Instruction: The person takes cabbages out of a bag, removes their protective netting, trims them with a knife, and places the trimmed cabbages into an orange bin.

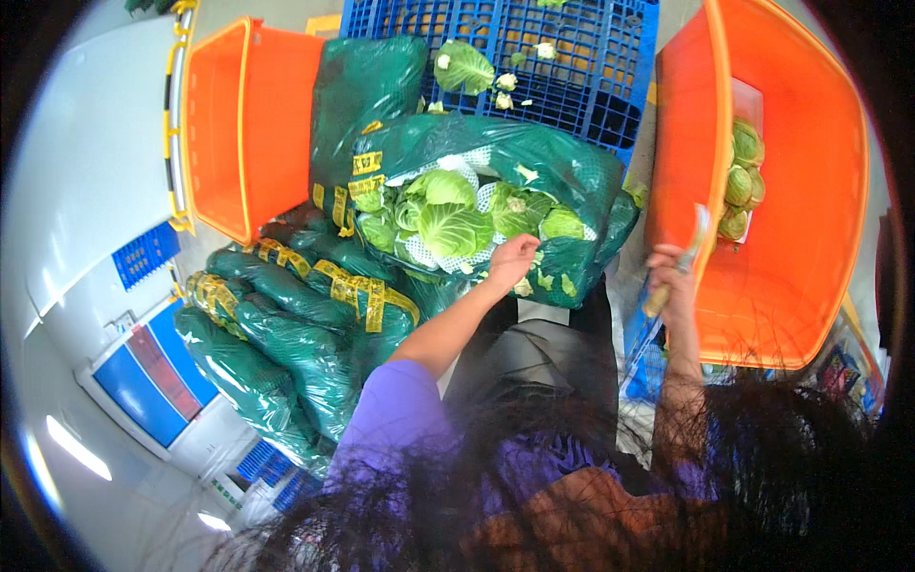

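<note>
My right hand (pixel 672 279) grips a knife (pixel 656 300) by its wooden handle, the pale blade pointing up beside the near wall of an orange tub. My left hand (pixel 513 259) is over the front edge of a torn-open green mesh bag (pixel 457 132), fingers curled. Whether it holds anything cannot be made out. Inside the bag lie several green cabbages (pixel 455 229), some in white foam netting (pixel 482 194). Loose leaf scraps (pixel 568 285) lie on the bag's front. In the large orange tub (pixel 793 286) at right, several trimmed cabbages (pixel 740 184) are gathered.
More filled green bags (pixel 286 343) bound with yellow tape are piled at left. An orange bin (pixel 282 121) stands behind them. A blue plastic pallet (pixel 607 64) holds a cabbage leaf (pixel 465 68) and cut stem pieces (pixel 506 81).
</note>
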A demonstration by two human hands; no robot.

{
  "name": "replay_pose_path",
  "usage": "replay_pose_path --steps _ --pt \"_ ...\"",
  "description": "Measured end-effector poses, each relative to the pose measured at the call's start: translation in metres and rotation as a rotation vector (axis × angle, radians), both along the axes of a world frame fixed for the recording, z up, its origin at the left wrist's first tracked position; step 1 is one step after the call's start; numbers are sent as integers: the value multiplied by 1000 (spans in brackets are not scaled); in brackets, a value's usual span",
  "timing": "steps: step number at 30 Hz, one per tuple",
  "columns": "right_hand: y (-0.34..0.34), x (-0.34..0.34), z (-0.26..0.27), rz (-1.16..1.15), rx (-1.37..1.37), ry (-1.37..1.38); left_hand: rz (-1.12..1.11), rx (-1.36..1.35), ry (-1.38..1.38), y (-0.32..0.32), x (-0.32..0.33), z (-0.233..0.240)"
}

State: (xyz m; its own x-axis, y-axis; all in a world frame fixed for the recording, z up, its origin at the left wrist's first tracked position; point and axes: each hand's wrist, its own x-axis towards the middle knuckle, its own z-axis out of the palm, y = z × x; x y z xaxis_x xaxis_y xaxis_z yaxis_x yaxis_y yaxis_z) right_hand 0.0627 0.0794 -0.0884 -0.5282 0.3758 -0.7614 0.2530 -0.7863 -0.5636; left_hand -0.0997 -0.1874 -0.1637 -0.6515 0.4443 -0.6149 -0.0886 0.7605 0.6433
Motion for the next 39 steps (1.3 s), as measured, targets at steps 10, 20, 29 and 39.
replay_pose_path --steps 10,20,29,39 --pt "-265 -123 -176 698 67 -250 583 -64 246 -204 -23 -103" --pt "-291 -145 -262 368 -171 -503 1331 196 -603 -211 -18 -146" --pt "-295 -151 -228 365 -400 -478 1366 588 -1032 -241 -26 -152" --pt "-272 -88 -62 372 -710 -147 1076 519 -618 -287 21 85"
